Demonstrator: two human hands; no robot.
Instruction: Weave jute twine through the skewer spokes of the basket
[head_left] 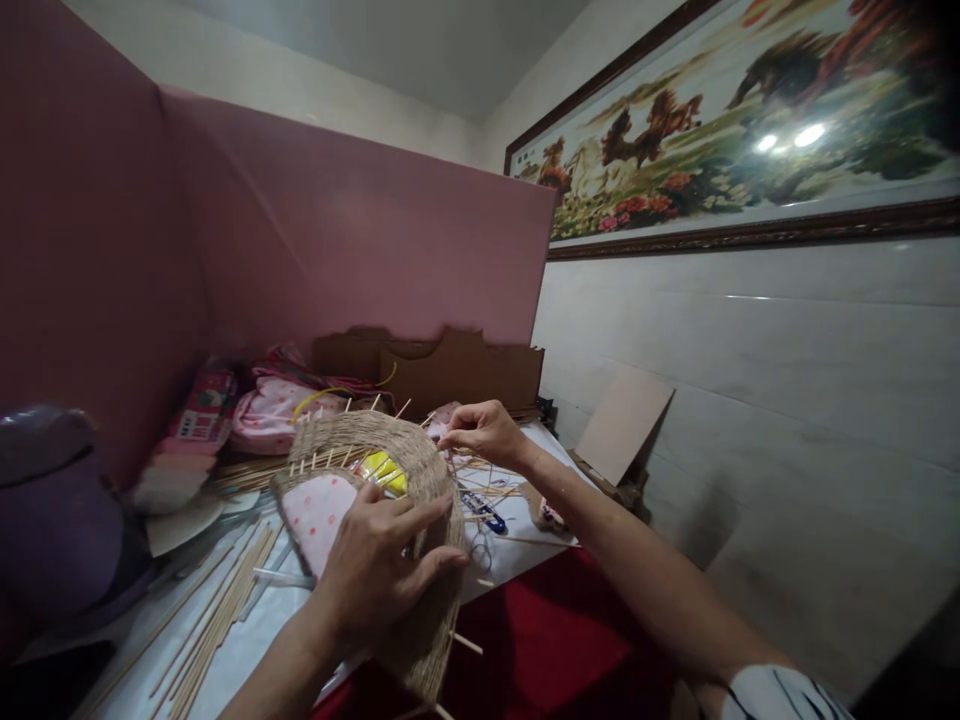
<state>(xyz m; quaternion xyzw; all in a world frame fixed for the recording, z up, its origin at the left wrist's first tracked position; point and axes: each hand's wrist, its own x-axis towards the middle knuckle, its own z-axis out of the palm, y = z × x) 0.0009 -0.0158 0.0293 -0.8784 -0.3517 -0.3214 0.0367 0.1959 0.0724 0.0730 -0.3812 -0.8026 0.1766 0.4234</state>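
Perhaps the woven piece over the desk, steadied by the spread left hand, could be skewed by uneven tugging from the right hand, its narrow grip's contents unclear.

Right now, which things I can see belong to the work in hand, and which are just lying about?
In the work:
Twine-wrapped piece, under the left fingers, close to the right fingers
Thin sticks jutting from it
Loose sticks, probably, as they look alike

Apparently just there:
Framed horse picture
Brown cardboard
Leaning tan board
Purple object at far left
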